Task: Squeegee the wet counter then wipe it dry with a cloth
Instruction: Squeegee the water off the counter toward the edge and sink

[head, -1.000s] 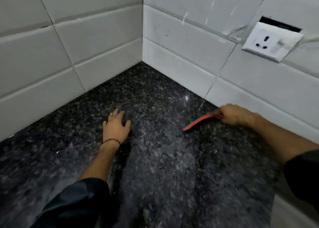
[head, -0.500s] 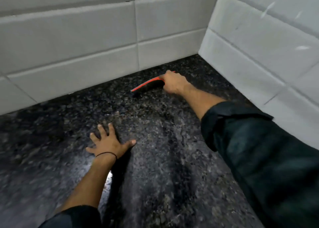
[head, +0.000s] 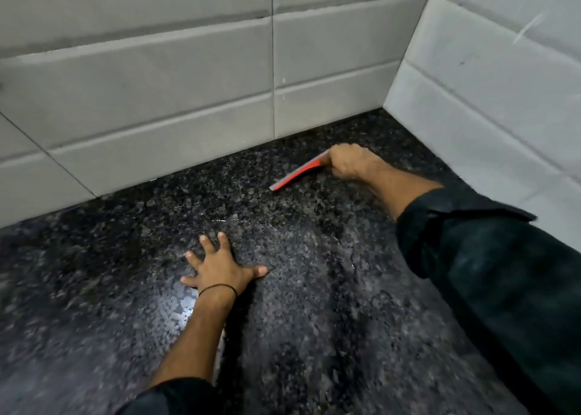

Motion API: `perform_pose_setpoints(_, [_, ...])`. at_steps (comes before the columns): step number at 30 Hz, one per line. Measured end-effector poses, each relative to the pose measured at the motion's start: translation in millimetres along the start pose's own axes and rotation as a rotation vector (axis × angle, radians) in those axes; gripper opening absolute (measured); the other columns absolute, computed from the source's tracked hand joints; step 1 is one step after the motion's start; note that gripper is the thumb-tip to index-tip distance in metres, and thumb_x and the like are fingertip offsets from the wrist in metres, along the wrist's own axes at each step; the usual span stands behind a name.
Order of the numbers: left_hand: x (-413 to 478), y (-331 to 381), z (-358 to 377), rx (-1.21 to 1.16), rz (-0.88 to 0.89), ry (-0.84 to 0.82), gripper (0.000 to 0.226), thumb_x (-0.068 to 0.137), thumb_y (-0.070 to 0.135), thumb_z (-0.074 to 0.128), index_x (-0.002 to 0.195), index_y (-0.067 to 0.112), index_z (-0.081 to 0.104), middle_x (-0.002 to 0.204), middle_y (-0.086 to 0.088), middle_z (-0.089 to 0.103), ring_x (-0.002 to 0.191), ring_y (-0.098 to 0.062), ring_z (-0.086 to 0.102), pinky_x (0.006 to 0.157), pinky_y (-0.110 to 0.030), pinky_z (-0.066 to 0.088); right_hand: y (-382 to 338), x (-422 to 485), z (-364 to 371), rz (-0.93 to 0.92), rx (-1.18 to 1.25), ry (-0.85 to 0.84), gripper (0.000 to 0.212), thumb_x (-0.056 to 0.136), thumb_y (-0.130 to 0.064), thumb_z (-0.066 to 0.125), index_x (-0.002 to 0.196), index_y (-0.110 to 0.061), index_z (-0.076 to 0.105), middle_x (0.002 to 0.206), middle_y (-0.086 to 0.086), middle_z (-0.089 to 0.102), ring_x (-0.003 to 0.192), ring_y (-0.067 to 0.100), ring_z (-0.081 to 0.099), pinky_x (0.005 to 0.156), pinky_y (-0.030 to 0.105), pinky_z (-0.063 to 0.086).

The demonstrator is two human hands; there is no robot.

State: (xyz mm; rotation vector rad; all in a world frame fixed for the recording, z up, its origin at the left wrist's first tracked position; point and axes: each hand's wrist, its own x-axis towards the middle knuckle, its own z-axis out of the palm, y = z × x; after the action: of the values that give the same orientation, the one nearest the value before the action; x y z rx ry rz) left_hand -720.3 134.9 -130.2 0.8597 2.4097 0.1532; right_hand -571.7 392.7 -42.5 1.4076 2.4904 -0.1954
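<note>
A: Right hand [head: 349, 162] curled round the red squeegee [head: 298, 171], blade down on the counter [head: 314, 304] near its back-right corner.
B: Left hand [head: 220, 268] flat mid-counter, fingers splayed, glossy wet patch beside the wrist.

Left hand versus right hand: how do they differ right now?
The left hand lies flat, fingers spread, on the counter; the right hand is curled round the red squeegee. The left hand wears a black wrist band; the right hand shows none. The left hand is nearer the camera; the right hand is near the tiled corner. Both arms have dark sleeves.
</note>
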Motion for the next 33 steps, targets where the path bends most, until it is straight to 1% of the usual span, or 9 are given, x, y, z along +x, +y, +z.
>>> perform_pose_setpoints(6, [-14,-8,0,-0.018,0.047,0.004,0.127,0.056,0.082,0.067,0.156,0.029,0.007,0.165,-0.003,-0.007,0.149,-0.042,-0.003,0.112,-0.071,0.011,92,-142,44,0.046,-0.017,-0.122,0.048,0.090,-0.028,0.052,0.133,-0.049,0.052,0.132,0.005,0.062,0.115,0.031,0.062,0.095,0.040,0.049])
perform_pose_setpoints(8, [-20,-12,0,-0.015,0.061,0.002,0.125,0.057,0.083,0.065,0.156,0.030,0.009,0.165,-0.003,-0.006,0.149,-0.041,-0.003,0.113,-0.070,0.010,117,-190,54,0.052,-0.011,-0.126,0.041,0.093,-0.044,0.050,0.131,-0.059,0.048,0.131,0.000,0.063,0.114,0.029,0.063,0.093,0.039,0.050])
perform_pose_setpoints(11, [-23,-17,-4,-0.009,0.085,-0.005,0.119,0.061,0.080,0.065,0.155,0.031,0.012,0.165,-0.003,-0.006,0.149,-0.040,-0.002,0.114,-0.068,0.011,147,-232,65,0.124,-0.023,-0.125,0.041,0.088,-0.067,0.045,0.127,-0.054,0.054,0.125,-0.008,0.065,0.110,0.026,0.065,0.091,0.036,0.052])
perform_pose_setpoints(16, [-17,-33,-17,-0.061,0.160,-0.051,0.105,0.070,0.063,0.074,0.153,0.025,0.023,0.162,-0.008,0.018,0.146,-0.041,0.016,0.114,-0.061,0.025,161,-248,51,0.223,-0.211,-0.146,0.038,0.086,-0.043,0.058,0.124,-0.042,0.058,0.120,0.002,0.067,0.106,0.027,0.066,0.086,0.034,0.053])
perform_pose_setpoints(20, [-14,-55,-39,-0.330,0.180,0.029,0.084,0.078,0.038,0.078,0.147,0.011,0.039,0.144,-0.017,0.049,0.130,-0.037,0.047,0.107,-0.043,0.039,90,-219,9,0.074,-0.107,-0.085,0.043,0.081,-0.050,0.058,0.124,-0.056,0.055,0.116,0.002,0.069,0.105,0.030,0.067,0.087,0.038,0.055])
perform_pose_setpoints(24, [2,-95,-55,-0.292,0.138,0.223,0.070,0.079,0.040,0.076,0.133,0.005,0.050,0.135,-0.023,0.055,0.123,-0.040,0.051,0.101,-0.048,0.045,-26,-139,-15,-0.089,0.028,-0.029,0.055,0.074,-0.042,0.047,0.127,-0.051,0.057,0.118,0.005,0.069,0.108,0.030,0.066,0.089,0.038,0.053])
perform_pose_setpoints(26, [11,-119,-56,-0.117,0.111,0.276,0.086,0.076,0.056,0.072,0.138,0.006,0.042,0.147,-0.024,0.039,0.136,-0.040,0.037,0.110,-0.054,0.034,-85,-93,-16,-0.151,0.066,-0.003,0.055,0.078,-0.027,0.053,0.128,-0.047,0.057,0.117,0.007,0.069,0.107,0.030,0.067,0.086,0.037,0.052])
perform_pose_setpoints(29, [20,-146,-55,0.005,-0.068,0.158,0.126,0.066,0.080,0.061,0.155,0.010,0.006,0.162,-0.022,-0.002,0.149,-0.040,0.000,0.117,-0.058,0.008,-177,-38,-16,-0.242,0.081,-0.025,0.046,0.081,-0.013,0.054,0.123,-0.028,0.065,0.119,0.015,0.066,0.109,0.034,0.064,0.090,0.037,0.050])
perform_pose_setpoints(33, [31,-154,-50,-0.034,-0.107,0.084,0.138,0.060,0.086,0.057,0.155,0.011,-0.008,0.161,-0.018,-0.016,0.148,-0.041,-0.010,0.115,-0.064,0.007,-278,3,-4,-0.279,0.099,-0.010,0.039,0.084,-0.011,0.051,0.122,-0.010,0.062,0.124,0.024,0.059,0.115,0.038,0.059,0.097,0.038,0.048])
